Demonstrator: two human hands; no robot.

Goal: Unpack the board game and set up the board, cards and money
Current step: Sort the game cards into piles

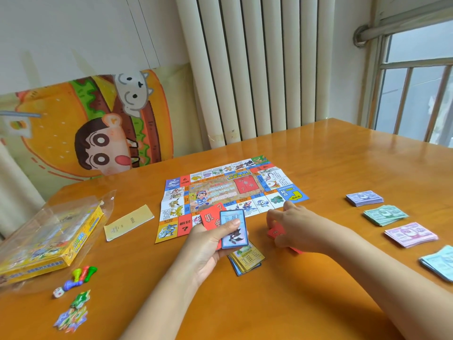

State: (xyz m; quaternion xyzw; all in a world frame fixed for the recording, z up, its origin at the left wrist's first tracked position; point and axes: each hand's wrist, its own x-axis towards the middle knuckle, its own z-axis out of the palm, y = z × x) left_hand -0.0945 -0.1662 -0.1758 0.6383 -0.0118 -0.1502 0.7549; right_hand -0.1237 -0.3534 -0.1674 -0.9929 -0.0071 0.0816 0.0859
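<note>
The left hand (210,241) is gripping a blue card (234,228) and a red card (210,218), thumb lying across them, above a card pile (247,260) on the worktop (318,303). The right hand (291,224) is curling its fingers onto a small red stack (275,233) just beside the board (228,192), seemingly pinching it. The board is lying unfolded mid-worktop, and four money stacks (384,214) are sitting to its right.
</note>
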